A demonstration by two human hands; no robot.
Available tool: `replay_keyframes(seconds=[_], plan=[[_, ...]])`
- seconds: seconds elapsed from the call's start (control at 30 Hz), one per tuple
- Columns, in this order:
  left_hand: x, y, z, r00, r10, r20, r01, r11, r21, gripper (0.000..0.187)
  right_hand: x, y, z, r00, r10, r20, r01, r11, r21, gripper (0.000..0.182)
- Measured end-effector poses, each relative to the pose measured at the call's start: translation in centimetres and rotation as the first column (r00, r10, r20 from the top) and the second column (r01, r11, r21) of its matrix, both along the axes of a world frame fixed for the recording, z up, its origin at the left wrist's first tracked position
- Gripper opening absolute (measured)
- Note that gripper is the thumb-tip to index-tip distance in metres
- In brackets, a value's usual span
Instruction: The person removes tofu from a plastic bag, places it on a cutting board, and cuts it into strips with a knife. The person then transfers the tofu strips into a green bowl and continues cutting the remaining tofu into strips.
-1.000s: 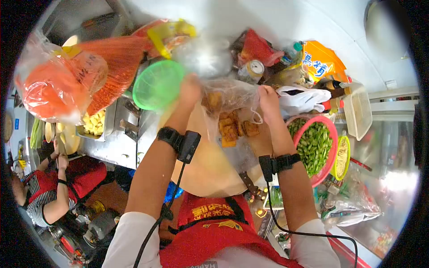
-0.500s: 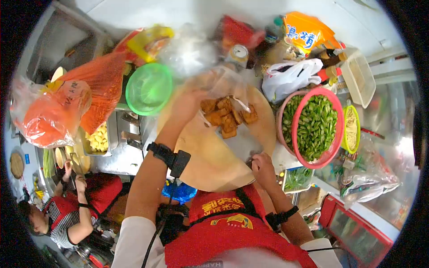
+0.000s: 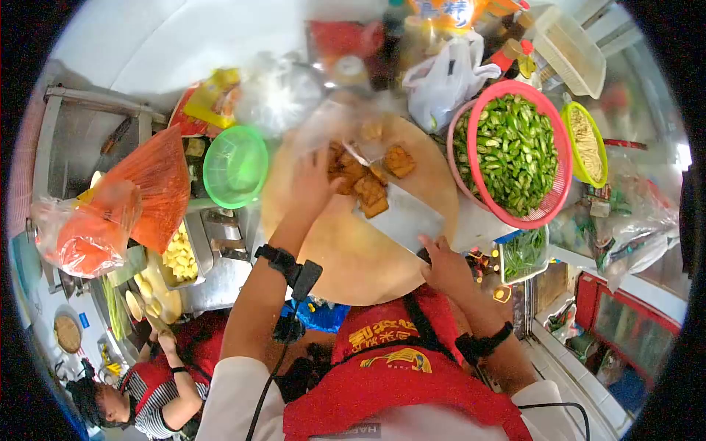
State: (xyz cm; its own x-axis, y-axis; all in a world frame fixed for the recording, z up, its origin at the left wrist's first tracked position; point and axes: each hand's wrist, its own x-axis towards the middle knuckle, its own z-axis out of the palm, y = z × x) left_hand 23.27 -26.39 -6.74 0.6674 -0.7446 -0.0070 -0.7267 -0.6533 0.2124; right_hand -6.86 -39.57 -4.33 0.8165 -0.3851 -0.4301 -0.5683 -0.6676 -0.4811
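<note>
Brown, fried-looking tofu pieces [image 3: 371, 196] lie in a loose heap on a round wooden chopping board [image 3: 331, 264]. One separate tofu piece [image 3: 400, 160] is to the right. My left hand [image 3: 310, 180] is at the heap's left side, its fingers stretched out and thumb apart, touching or very near the pieces; haze blurs the fingertips. My right hand [image 3: 446, 268] is closed round the handle of a cleaver [image 3: 406, 218]. The broad blade lies nearly flat, its far end against the nearest pieces. A thin whitish strip shows by the heap, too blurred to name.
Right of the board are a pink basket [image 3: 565, 176] of sliced green vegetables and a yellow-green basket [image 3: 601, 173]. A white plastic bag [image 3: 443, 84] stands behind. At left are a green bowl [image 3: 235, 165] and a red bag [image 3: 151, 195]. A co-worker [image 3: 165, 397] works at lower left.
My left hand's fingers have spread apart at the heap's left. The tofu has shifted, and more of the cleaver blade now shows, angled up-left. The whole view has turned slightly.
</note>
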Motion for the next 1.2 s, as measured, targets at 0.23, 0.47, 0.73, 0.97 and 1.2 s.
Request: replay_keyframes(seconds=[0.23,0.47,0.73,0.97,1.2], plan=[[1.0,0.1,0.1,0.989,0.128,0.081,-0.136,0.984,0.115,0.070,-3.4,-2.7,4.5,0.995,0.019,0.093,-0.038,0.977,0.209,0.052],[3.0,4.2,0.7,0.844,0.161,-0.511,-0.380,0.852,-0.360,0.037,-3.6,-2.0,2.1,0.941,-0.316,-0.119,0.318,0.709,0.630,0.058],[-5.1,10.2,-0.3,0.449,0.159,-0.879,-0.692,0.684,-0.230,0.041,-2.7,0.9,-0.2,0.993,-0.113,-0.039,0.113,0.776,0.621,0.055],[-11.9,12.6,-2.5,0.969,0.180,-0.169,-0.186,0.982,-0.019,0.066,0.7,2.7,-1.1,0.994,-0.027,-0.104,0.073,0.880,0.470,0.050],[-12.5,10.2,-2.6,0.815,0.528,-0.241,-0.541,0.841,0.010,0.077,3.3,3.4,-1.7,0.978,-0.103,-0.183,0.175,0.879,0.443,0.040]])
